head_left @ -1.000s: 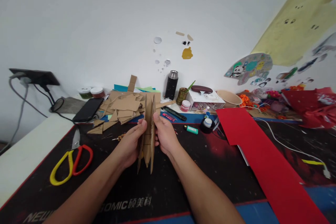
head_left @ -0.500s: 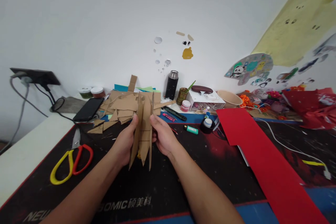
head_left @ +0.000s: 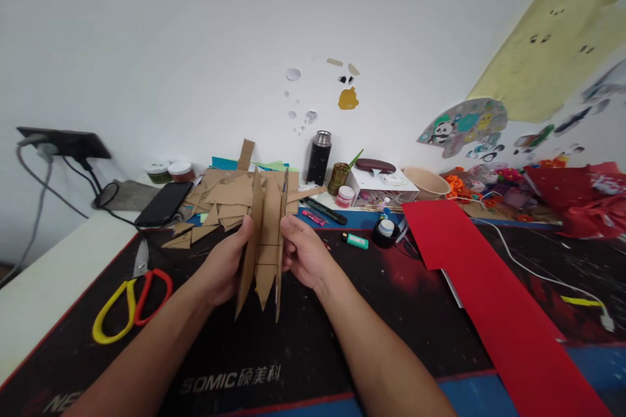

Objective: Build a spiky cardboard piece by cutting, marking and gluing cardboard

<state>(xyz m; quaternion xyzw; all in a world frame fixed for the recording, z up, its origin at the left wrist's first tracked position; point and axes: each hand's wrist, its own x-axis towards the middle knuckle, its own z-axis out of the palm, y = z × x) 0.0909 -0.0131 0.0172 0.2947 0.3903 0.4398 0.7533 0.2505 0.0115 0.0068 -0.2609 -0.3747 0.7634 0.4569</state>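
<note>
Between my two hands a folded cardboard piece (head_left: 267, 228) is held above the dark desk mat. It has two tall side panels, a narrower middle strip with crease lines, and pointed lower ends. My left hand (head_left: 229, 260) grips the left panel, thumb on its near face, the other fingers mostly hidden behind. The right panel is pinched by my right hand (head_left: 303, 251), its thumb near the panel's edge and its fingers curled behind. Scissors (head_left: 134, 296) with one yellow and one red handle lie left of my left hand, blades pointing away.
Cardboard scraps (head_left: 229, 195) are heaped behind my hands. A black flask (head_left: 319, 159), a utility knife (head_left: 325, 210) and a green lighter (head_left: 355, 240) are at the back. Long red paper (head_left: 489, 300) covers part of the right side. A phone (head_left: 163, 203) lies back left.
The cardboard piece has tilted slightly and its side panels lean a little further apart at the bottom. Both hands keep their hold. The view has shifted very slightly.
</note>
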